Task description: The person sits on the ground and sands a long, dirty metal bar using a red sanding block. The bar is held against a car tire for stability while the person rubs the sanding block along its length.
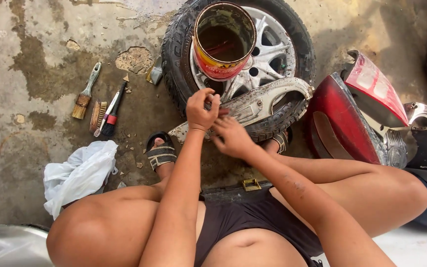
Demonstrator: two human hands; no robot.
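Note:
A long grey metal cover [260, 101] lies across a black tyre [181, 64] with a silver alloy wheel [273, 52]. My left hand [201, 109] is closed on a small dark tool and presses it against the cover's near end. My right hand [231, 136] rests beside it on the cover's lower edge, fingers curled. An open paint can [223, 42] with a yellow and red wall stands on the wheel, dark liquid inside.
Three brushes lie on the stained concrete at left: a paintbrush [85, 94], a wire brush [97, 116] and a dark brush [112, 111]. A white plastic bag [77, 173] sits near my left knee. Red motorcycle body panels [352, 113] stand at right.

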